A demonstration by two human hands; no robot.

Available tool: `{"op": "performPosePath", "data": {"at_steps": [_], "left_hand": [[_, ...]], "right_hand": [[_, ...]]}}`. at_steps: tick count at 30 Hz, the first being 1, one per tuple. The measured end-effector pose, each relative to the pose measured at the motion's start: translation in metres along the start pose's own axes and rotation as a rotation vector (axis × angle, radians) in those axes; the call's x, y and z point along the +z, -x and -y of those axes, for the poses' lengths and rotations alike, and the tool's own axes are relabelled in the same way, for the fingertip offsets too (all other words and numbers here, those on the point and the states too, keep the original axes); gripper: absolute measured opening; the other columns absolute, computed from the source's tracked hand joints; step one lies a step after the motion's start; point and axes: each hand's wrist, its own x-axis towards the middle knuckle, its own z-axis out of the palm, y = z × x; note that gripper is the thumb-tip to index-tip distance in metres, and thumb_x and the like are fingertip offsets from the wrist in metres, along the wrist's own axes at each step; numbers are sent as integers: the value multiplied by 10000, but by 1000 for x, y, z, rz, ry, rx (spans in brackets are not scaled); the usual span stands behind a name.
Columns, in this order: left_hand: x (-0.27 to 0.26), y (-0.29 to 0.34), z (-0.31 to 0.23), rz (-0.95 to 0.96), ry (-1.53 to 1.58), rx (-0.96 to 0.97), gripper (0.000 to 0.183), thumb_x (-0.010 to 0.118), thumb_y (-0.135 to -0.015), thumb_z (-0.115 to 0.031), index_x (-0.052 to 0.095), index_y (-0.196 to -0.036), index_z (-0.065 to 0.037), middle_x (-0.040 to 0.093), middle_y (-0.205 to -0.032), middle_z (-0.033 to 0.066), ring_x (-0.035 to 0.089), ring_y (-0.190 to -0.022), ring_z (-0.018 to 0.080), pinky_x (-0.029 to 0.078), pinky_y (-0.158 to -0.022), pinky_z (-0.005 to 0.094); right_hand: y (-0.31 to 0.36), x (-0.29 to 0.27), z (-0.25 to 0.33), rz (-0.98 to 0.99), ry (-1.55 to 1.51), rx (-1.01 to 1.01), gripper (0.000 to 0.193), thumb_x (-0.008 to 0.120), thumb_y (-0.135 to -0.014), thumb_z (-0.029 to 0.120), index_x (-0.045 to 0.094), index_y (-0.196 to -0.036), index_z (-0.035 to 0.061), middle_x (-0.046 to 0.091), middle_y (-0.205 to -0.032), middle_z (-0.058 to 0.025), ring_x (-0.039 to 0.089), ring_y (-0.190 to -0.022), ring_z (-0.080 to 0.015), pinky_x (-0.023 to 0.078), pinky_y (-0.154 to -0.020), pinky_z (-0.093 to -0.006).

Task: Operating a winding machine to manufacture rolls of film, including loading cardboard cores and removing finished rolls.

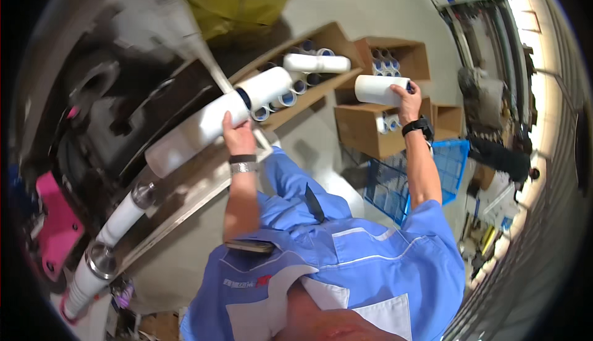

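Observation:
On the left, a long white roll point(194, 134) lies along the machine. My left hand point(239, 137) is closed on its right end, thumb on the side facing me and the other fingers partly hidden. Just beyond that end is a shorter white roll point(265, 88) with a dark core, close to the long one; whether they touch, I cannot tell. Out to the right, my right hand point(407, 103) grips another white roll point(377, 89) by its blue-cored end, above the cardboard boxes.
A long cardboard box point(336, 81) holds several cored rolls, with one white roll point(316, 63) lying across the top. More boxes point(358, 132) with rolls stand right of it, near a blue plastic crate point(448, 165). Metal machine rollers point(102, 261) run along the lower left.

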Motion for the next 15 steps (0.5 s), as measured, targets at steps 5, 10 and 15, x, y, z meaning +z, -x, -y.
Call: {"op": "performPosePath", "data": {"at_steps": [5,10,15], "left_hand": [[-14,-10,20,113,-150,-131,508,703,-859,-295,504,-1279,-89,569,-1276,85,535,-1199,254,386,-1071,571],[-56,0,30,107,-516,-90,490,695,-835,-121,507,-1277,-25,594,-1212,99,561,-1165,241,446,-1037,442],[-57,44,33,230,-909,-110,543,724,-732,-44,507,-1228,8,604,-1145,94,601,-1035,226,480,-935,361]], "right_hand": [[1,-100,-42,-156,409,-29,787,903,-565,237,545,-1217,-20,605,-1130,-139,590,-1024,-235,476,-911,-339],[-56,-186,-35,-336,976,-280,780,898,-554,279,565,-1200,-6,599,-1177,-203,592,-1070,-344,469,-957,-413],[-83,-233,-88,-161,1354,260,820,884,-573,277,549,-1261,-16,594,-1211,-247,585,-1122,-384,475,-957,-463]]}}
